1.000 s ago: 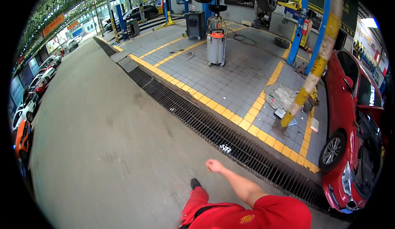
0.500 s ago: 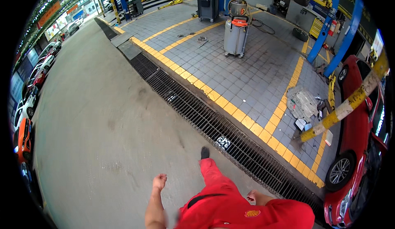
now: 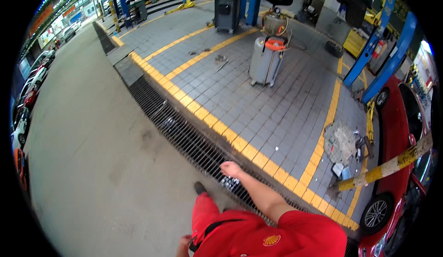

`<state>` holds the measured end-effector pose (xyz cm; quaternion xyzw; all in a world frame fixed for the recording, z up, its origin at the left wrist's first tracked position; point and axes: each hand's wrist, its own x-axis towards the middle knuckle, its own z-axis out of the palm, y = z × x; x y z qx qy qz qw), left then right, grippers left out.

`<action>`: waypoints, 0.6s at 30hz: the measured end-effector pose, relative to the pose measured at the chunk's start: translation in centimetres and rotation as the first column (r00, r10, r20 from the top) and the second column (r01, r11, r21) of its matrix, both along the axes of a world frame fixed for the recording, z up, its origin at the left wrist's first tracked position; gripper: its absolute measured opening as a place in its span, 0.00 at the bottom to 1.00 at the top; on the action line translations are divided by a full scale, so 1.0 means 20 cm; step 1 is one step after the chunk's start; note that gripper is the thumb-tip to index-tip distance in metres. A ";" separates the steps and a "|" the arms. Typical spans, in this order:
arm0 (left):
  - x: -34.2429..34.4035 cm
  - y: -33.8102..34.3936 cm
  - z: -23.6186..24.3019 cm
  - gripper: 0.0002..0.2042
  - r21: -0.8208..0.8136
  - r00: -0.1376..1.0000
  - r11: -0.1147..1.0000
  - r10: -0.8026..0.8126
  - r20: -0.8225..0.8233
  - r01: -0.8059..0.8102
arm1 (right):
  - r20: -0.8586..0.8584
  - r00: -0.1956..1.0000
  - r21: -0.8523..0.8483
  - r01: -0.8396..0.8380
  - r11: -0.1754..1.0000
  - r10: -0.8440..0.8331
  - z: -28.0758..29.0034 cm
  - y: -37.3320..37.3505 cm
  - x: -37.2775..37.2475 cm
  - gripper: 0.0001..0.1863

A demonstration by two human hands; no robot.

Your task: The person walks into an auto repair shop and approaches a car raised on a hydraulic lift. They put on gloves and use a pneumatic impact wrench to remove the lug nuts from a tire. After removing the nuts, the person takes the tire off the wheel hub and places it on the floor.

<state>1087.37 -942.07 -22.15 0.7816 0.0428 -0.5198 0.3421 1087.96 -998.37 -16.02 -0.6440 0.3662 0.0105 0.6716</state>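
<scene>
My right hand (image 3: 230, 169) is stretched forward over the metal drain grate (image 3: 184, 137), well above it. Its fingers are curled in, and nothing shows between them. Low in the picture, my left hand (image 3: 184, 243) hangs beside my red trouser leg (image 3: 204, 215); its fingers are mostly hidden. One dark shoe (image 3: 200, 187) rests on the concrete just left of the grate. Neither hand touches any tool or part. The nearest equipment is a grey wheeled tank (image 3: 266, 62) with an orange-red piece and hoses on top, standing on the tiles ahead.
Yellow lines (image 3: 240, 144) border the tiled bay. At right are a red car (image 3: 392, 134), a slanting yellow-and-white post (image 3: 387, 168) and blue lift columns (image 3: 390, 56). A grey undertray-like panel (image 3: 340, 141) lies among loose parts. A dark wheeled bin (image 3: 227, 13) stands farther back.
My right hand has swung forward over the grate, while my left hand has dropped back toward the lower edge. The view has shifted, and the wheeled tank looks nearer.
</scene>
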 end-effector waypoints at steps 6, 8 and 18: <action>0.99 -0.74 -0.13 0.12 -0.081 0.998 0.997 0.005 -0.056 -0.010 | 0.129 0.961 -0.172 -0.222 0.960 0.245 -0.12 -0.51 0.90 0.12; 1.40 -0.92 -0.09 0.12 -0.094 0.999 0.996 -0.005 -0.054 0.000 | -0.253 0.881 -0.440 -0.474 0.763 0.401 -0.31 -0.63 0.95 0.15; 3.85 -2.25 0.04 0.06 -0.395 0.964 0.883 0.265 -0.022 -0.252 | -0.658 0.739 0.136 0.305 0.942 -0.145 -0.55 -1.28 1.03 0.13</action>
